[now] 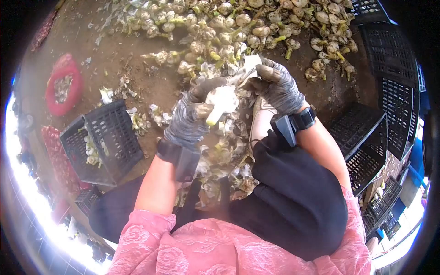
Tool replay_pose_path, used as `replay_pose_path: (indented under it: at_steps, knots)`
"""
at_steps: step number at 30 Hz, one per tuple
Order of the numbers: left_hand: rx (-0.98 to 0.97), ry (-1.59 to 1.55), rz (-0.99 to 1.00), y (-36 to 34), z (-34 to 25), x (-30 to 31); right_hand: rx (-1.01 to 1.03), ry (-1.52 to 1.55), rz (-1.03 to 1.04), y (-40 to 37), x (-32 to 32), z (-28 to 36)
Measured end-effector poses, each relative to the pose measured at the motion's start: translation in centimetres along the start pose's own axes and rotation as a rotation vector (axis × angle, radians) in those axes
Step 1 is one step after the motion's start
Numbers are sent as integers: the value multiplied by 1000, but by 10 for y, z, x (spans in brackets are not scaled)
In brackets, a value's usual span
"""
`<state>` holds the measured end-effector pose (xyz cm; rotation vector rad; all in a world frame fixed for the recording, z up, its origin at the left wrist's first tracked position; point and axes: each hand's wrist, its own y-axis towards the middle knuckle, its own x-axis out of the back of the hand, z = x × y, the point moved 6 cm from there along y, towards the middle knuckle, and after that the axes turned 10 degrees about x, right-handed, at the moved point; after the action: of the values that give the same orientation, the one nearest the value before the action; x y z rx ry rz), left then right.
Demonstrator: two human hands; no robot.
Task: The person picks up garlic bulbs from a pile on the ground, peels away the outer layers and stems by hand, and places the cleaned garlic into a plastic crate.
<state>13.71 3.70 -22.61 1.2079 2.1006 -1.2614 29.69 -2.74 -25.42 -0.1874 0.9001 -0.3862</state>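
Both my hands wear grey, dirt-stained gloves. My left hand [195, 110] is closed round a white garlic bulb [223, 99], whose short greenish stem points down and to the left. Just to the right, my right hand [277, 85] pinches a pale strip of garlic skin [251, 64] between thumb and fingers. The strip lies above and right of the bulb; whether it is still joined to it I cannot tell. Loose peelings [220, 146] lie below my hands, between my legs.
A large pile of garlic bulbs [243, 20] covers the ground ahead. A black crate [103, 142] with some garlic stands at the left, near a pink ring-shaped object [64, 87]. More black crates [362, 137] are stacked at the right.
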Motion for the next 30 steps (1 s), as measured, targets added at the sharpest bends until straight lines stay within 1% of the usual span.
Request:
replay_pose_path:
  at_steps: [1, 2, 3, 4, 6, 7, 9, 10, 12, 13, 14, 16, 18, 19, 20, 21, 22, 23, 24, 25, 26, 27, 28, 29, 30]
  knots:
    - [-53, -13, -1, 2, 0, 3, 2, 0, 0, 2, 1, 0]
    - [-106, -26, -1, 2, -2, 4, -17, -377, 79, 3, -1, -1]
    - [-150, 13, -83, -1, -3, 6, -38, -755, 158, 3, -3, -3]
    - [-149, 12, -82, -1, -3, 8, -129, -1050, 223, 2, -4, -6]
    - [-176, 24, -29, 0, -6, 10, 143, -1332, 272, 3, -11, -1]
    - [-179, 25, -32, 0, -6, 14, 145, -1330, 275, 4, -11, -1]
    - [-194, 149, -125, -2, -6, 24, 318, -1476, 178, 2, -26, 19]
    - [-193, 149, -122, -2, -7, 24, 318, -1478, 175, -1, -34, 26]
    - [-198, 189, -150, -3, -8, 25, 266, -1250, 224, -7, -53, 32]
    - [-198, 188, -148, -3, -9, 23, 256, -1317, 223, -10, -60, 33]
    - [-180, 227, -180, -3, -10, 19, 255, -1318, 223, -10, -60, 30]
    - [-164, 264, -216, -5, -13, 10, 386, -1378, 286, -12, -66, 26]
    - [-181, 440, -320, -9, -17, 4, 368, -1345, 288, -11, -67, 25]
    - [-226, 527, -328, -10, -19, 3, 397, -1340, 312, -11, -69, 25]
    - [-226, 527, -329, -11, -19, 4, 426, -1335, 336, -12, -70, 24]
    - [-155, 406, -277, -10, -16, 4, 425, -1336, 335, -11, -68, 22]
    - [-83, 285, -224, -9, -12, 4, 495, -1375, 358, -10, -69, 21]
    - [-82, 285, -223, -7, -9, 7, 565, -1413, 382, -11, -71, 20]
    - [-93, 199, -217, -4, -3, 13, 565, -1413, 381, -10, -70, 19]
    - [-104, 113, -212, -3, 1, 16, 532, -1478, 356, -8, -67, 17]
    - [-104, 113, -212, -2, 1, 14, 498, -1543, 332, -6, -64, 15]
    - [-130, 73, -224, -1, 1, 12, 407, -1690, 339, -3, -57, 11]
    - [-156, 33, -237, 0, 1, 11, 407, -1690, 340, -4, -57, 11]
    - [-156, 33, -238, 2, 2, 10, 467, -1624, 295, -7, -59, 14]
    - [-197, 119, -341, 1, 0, 15, 525, -1555, 253, -10, -63, 17]
